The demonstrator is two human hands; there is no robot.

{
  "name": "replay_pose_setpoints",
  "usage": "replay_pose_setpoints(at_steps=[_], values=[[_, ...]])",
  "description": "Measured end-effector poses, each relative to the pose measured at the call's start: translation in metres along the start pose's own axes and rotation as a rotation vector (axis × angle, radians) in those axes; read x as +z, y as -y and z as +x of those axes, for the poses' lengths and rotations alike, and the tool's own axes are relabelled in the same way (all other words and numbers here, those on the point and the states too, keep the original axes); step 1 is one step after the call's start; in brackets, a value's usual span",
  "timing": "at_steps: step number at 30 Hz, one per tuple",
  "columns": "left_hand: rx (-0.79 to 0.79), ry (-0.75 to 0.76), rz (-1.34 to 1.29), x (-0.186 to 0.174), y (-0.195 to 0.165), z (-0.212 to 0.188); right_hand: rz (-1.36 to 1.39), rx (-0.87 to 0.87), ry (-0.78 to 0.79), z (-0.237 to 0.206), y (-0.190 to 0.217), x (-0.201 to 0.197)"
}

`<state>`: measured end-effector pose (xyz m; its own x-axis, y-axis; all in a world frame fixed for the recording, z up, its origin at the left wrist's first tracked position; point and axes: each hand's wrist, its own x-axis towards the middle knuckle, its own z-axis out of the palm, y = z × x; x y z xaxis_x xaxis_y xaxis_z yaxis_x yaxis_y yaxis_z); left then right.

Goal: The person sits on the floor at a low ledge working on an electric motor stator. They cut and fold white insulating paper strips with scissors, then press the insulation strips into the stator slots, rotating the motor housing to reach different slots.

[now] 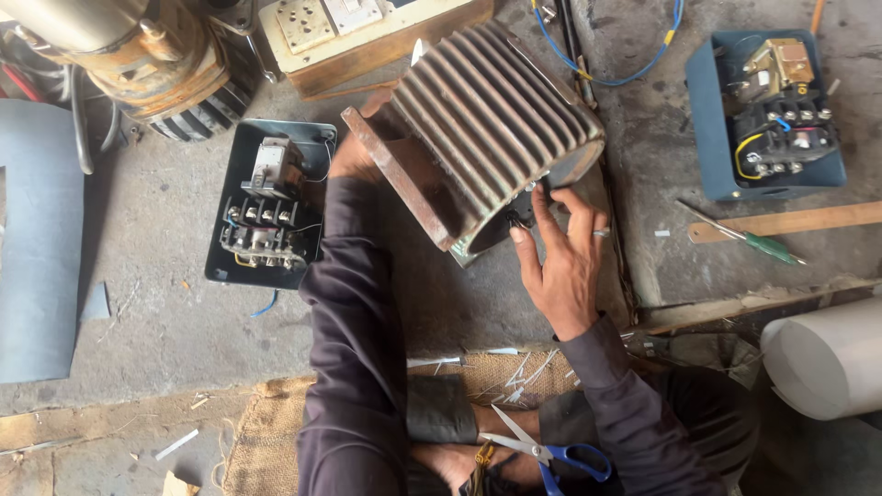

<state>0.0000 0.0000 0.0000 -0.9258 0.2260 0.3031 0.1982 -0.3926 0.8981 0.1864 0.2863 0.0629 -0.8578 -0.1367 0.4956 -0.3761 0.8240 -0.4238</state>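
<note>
While a ribbed motor casing [491, 115] is held tilted above the concrete floor [156, 321], its flat rusty foot plate [395, 179] is turned toward the camera. The left hand [354, 152] is placed behind that plate at the casing's left side; its fingers are mostly hidden, so their grip cannot be told. The right hand [562, 257] is laid against the open lower end of the casing, fingers spread and extended, the fingertips touching a small dark part [522, 216] at the rim. A ring is worn on one finger.

Just left of the casing, a black tray with a switch unit [266, 207] lies on the floor. A blue box with a similar unit [767, 115] sits well apart on the right, with a green-handled screwdriver [749, 239] and a wooden strip [790, 220] near it. Blue-handled scissors [547, 450] rest on the lap, by a piece of burlap [266, 432]. A blue wire [611, 69] is looped beyond the casing.
</note>
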Motion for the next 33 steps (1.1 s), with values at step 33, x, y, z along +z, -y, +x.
replay_pose_setpoints(at_steps=[33], values=[[-0.240, 0.014, 0.345, -0.007, 0.013, -0.007, 0.064, 0.019, -0.102, 0.008, 0.007, -0.004]])
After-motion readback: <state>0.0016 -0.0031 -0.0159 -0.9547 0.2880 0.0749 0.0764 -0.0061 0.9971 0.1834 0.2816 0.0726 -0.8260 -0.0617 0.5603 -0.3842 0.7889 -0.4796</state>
